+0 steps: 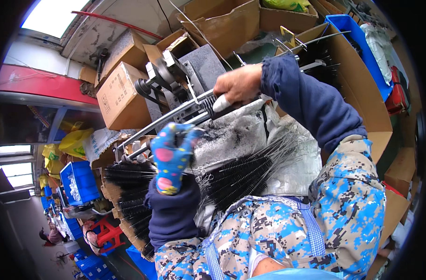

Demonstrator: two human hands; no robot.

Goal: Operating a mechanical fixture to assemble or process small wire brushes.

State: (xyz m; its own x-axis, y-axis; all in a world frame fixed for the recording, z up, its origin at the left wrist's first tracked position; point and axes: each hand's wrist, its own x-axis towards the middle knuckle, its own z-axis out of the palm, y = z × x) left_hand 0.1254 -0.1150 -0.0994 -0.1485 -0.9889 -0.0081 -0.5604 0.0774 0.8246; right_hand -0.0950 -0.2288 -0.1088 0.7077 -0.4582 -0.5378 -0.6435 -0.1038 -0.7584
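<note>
My right hand [241,86], bare with a white wrap on the thumb, is closed at the long metal rail of a bench machine [182,77]. Dark bristles of a black wire brush [207,107] show beside its thumb; the fingers' undersides are hidden. My left hand [172,156] wears a blue glove with pink and yellow dots. Its fingers are curled near the lower part of the rail, slightly blurred, and what lies between them is hard to make out. Below both hands, a bundle of black wire brushes [236,179] with thin metal stems lies in front of me.
More black brushes [133,186] lie on cardboard to the left. A white sack dusted with black [241,140] sits under the rail. Cardboard boxes [122,93] crowd behind the machine, and a large open carton [358,74] stands at right beside a blue crate [346,23]. A red stool [108,233] is lower left.
</note>
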